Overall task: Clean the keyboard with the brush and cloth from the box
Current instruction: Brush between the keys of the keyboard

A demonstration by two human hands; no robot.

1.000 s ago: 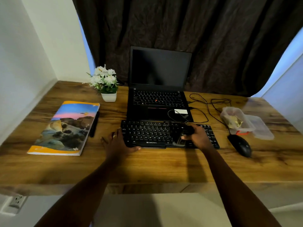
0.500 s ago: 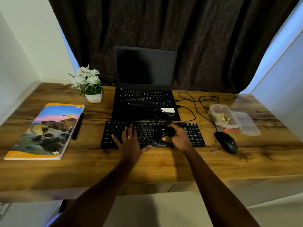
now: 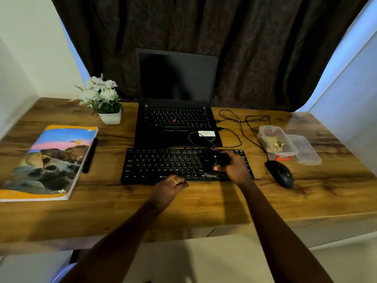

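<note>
The black keyboard (image 3: 163,166) lies on the wooden desk (image 3: 204,203) in front of the laptop. My right hand (image 3: 234,168) grips a black brush (image 3: 222,159) over the keyboard's right part, with its dark bristles down on the keys. Bent fingers of my left hand (image 3: 169,188), which wears a ring, rest against the keyboard's front edge near the middle. The clear plastic box (image 3: 265,137) stands open at the right with a yellowish cloth (image 3: 274,142) inside.
The box's lid (image 3: 306,152) lies right of the box. A black mouse (image 3: 280,173) sits beside the keyboard, its cable looping behind. An open laptop (image 3: 177,119), a white flower pot (image 3: 110,117), a book (image 3: 49,162) and a pen (image 3: 89,156) fill the left and back.
My left hand has slid back off the keys to the keyboard's front edge. My right hand has moved the brush rightward across the keys. The camera view has shifted.
</note>
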